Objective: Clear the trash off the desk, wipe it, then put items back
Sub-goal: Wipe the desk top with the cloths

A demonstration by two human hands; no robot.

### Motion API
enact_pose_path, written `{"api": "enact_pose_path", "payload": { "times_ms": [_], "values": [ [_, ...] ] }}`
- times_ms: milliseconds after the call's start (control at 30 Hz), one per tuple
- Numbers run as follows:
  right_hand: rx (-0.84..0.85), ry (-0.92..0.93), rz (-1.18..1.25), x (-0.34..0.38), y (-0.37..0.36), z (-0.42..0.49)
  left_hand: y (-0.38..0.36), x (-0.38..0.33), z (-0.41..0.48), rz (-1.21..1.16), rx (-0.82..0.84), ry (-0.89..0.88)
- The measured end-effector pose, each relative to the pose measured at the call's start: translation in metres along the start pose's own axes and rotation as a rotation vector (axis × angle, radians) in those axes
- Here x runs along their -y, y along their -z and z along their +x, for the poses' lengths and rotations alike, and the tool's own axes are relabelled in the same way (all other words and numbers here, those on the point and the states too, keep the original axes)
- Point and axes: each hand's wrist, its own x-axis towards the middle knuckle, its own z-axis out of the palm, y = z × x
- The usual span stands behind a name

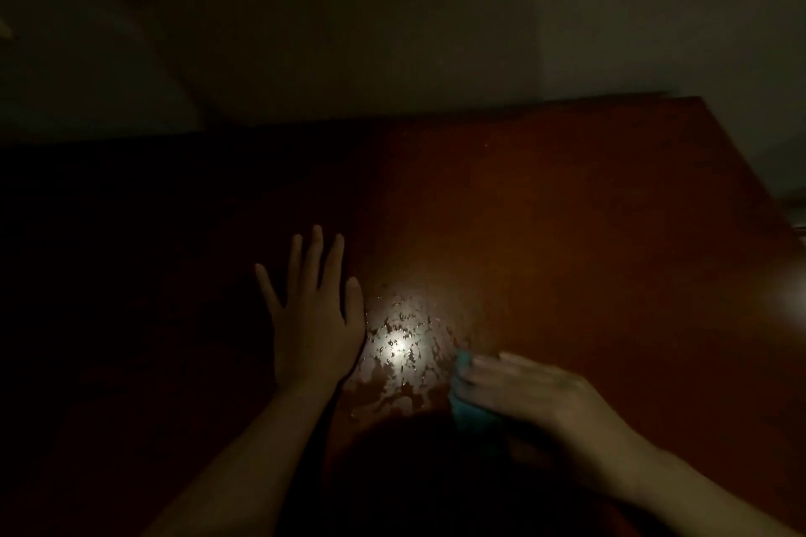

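Nearest to the camera, the right hand pressed flat on a small teal cleaning cloth, its fingers together and laid over the cloth, so only the left edge of the cloth was visible. The hand was blurred, so the exact grip could not be told. The cloth lay on the near middle part of the reddish-brown wooden desk; its visible strip ran from near to far, but its full shape was hidden under the hand.

Just to the left of the cloth, a wet patch with broken droplets shone under the light. Beyond it, the left hand rested flat on the desk, fingers apart and pointing away from the person, holding nothing.

The step in hand seemed to be the wiping. No trash and no items were visible on the lit part; the left side was too dark to judge. The next move probably calls for a sweep of the cloth leftward over the wet patch with even pressure.
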Motion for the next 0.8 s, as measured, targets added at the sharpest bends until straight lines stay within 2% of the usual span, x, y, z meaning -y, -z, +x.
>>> {"api": "enact_pose_path", "payload": {
  "times_ms": [67, 167, 233, 333, 467, 567, 633, 733, 800],
  "values": [
    [-0.019, -0.031, -0.003, -0.012, 0.016, 0.004, 0.002, -0.002, 0.006, -0.007, -0.014, -0.013],
    [-0.217, -0.206, -0.038, -0.033, 0.033, 0.053, 0.002, -0.004, 0.014, 0.006, -0.051, -0.031],
    [-0.279, -0.32, -0.075, -0.037, 0.029, 0.081, 0.002, -0.004, 0.01, 0.002, -0.06, -0.046],
    [-0.204, -0.24, -0.078, -0.011, 0.0, 0.071, 0.003, 0.0, -0.014, 0.001, -0.042, -0.052],
    [-0.018, -0.05, 0.001, 0.038, -0.028, -0.022, 0.005, 0.003, -0.085, 0.011, -0.029, -0.002],
    [0.008, -0.09, 0.019, 0.036, -0.011, -0.074, 0.011, 0.003, -0.137, 0.0, -0.019, 0.019],
    [-0.033, -0.172, 0.04, 0.029, 0.001, -0.073, 0.015, 0.003, -0.157, 0.002, -0.03, 0.025],
    [-0.217, -0.321, -0.003, 0.032, 0.001, -0.039, 0.019, 0.001, -0.18, 0.007, -0.047, 0.042],
    [-0.253, -0.354, -0.054, 0.045, -0.012, -0.024, 0.018, -0.003, -0.198, 0.01, -0.042, 0.052]
  ]
}}
